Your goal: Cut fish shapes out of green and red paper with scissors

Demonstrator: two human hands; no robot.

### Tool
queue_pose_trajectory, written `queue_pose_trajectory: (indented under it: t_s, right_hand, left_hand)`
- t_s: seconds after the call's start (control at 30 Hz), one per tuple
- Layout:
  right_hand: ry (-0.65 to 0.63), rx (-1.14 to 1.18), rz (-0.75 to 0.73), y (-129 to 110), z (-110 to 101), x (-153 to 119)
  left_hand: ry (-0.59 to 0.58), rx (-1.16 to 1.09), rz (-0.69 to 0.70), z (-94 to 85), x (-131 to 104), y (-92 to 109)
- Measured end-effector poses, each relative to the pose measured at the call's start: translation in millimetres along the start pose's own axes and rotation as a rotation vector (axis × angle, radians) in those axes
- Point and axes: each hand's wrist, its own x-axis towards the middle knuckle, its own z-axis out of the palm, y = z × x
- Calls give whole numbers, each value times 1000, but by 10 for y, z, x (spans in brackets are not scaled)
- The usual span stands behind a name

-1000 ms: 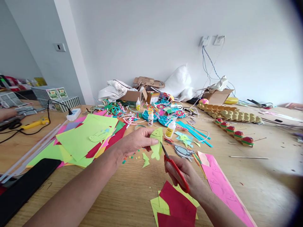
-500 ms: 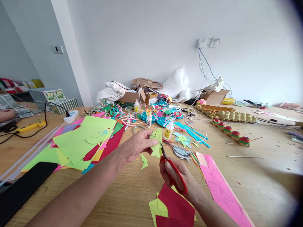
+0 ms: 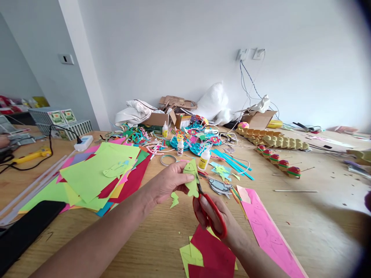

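Left hand (image 3: 173,178) pinching a light-green fish (image 3: 191,170) above the worktop (image 3: 139,239); right hand (image 3: 228,221) holding red scissors (image 3: 218,213), their blades (image 3: 198,187) at the fish's right-hand edge.

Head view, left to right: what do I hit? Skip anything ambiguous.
Yellow corded tool → white power outlet block → left hand → green paper fish → red-handled scissors → pink paper strip.

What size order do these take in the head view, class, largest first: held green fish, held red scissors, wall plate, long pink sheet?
Long pink sheet
Red scissors, partly behind the right hand
Green fish
Wall plate
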Motion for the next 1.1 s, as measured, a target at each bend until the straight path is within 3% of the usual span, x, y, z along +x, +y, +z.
queue_pose_trajectory:
  t_s: [0.63,1.1]
  right_hand:
    - [50,3,55,104,-18,31]
    - [103,16,64,22,8,11]
  left_hand:
    - [56,39,38,51,25,-74]
    - [54,22,22,50,36,-83]
